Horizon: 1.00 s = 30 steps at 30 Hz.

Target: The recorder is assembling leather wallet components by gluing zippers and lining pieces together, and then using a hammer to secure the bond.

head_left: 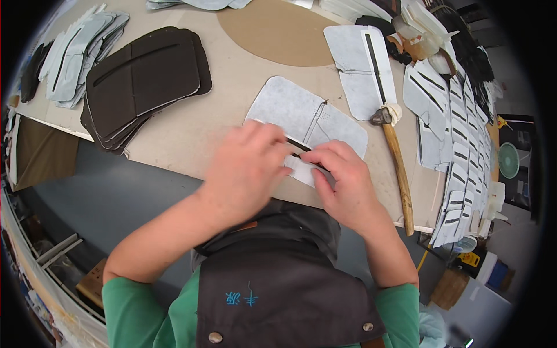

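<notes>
A grey-white backed panel [339,124] lies at the table's near edge, with a stitched seam and loose thread across its middle. Along its near side runs a black slot with a white strip [303,171] beside it. My right hand [345,180] pinches the panel at the slot, thumb and fingers closed on its edge. Over the slot's left end is my left hand [246,168], smeared by motion; its fingers curl near the strip, and their grip cannot be made out. Both hands partly hide the slot and the strip.
Right of the panel lies a hammer with a wooden handle [397,168], its head on another grey-white panel [360,87]. Dark brown panels [145,75] are stacked at left. Overlapping slotted pieces [461,156] line the right edge. A brown oval board [278,32] lies at the back.
</notes>
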Tool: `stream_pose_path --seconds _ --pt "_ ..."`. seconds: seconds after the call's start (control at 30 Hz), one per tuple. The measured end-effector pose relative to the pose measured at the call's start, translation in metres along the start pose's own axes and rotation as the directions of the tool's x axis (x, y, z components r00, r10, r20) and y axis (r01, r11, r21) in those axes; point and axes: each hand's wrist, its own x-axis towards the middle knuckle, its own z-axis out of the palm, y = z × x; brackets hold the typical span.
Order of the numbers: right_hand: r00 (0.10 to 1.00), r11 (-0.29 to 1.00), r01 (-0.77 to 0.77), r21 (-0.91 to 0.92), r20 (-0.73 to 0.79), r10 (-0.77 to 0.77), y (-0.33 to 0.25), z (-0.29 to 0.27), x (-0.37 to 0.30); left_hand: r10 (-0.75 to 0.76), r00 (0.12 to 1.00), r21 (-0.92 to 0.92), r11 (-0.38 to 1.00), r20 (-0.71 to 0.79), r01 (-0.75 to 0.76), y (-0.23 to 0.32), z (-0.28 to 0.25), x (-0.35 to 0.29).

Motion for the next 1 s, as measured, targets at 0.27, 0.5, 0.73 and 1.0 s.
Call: stream_pose_path --seconds 0.27,0.5,0.73,1.0 --pt "0.995 0.972 0.092 -0.217 -0.01 -0.096 -0.001 0.004 -0.018 -0.017 0.999 -0.09 0.996 0.036 0.02 0.008 0.023 -0.007" --pt "0.999 0.978 0.052 -0.201 0.016 -0.05 -0.006 -0.001 -0.02 0.052 0.998 0.032 0.998 0.022 -0.052 0.009 0.026 -0.012" --pt "0.997 0.952 0.083 -0.295 0.02 -0.08 0.015 -0.032 -0.051 0.044 0.999 -0.078 0.996 0.027 -0.041 0.009 0.023 -0.01" --pt "0.974 0.963 -0.172 0.206 -0.113 0.198 0.023 -0.016 -0.056 0.065 0.996 -0.169 0.984 0.053 -0.055 0.046 0.044 0.002"
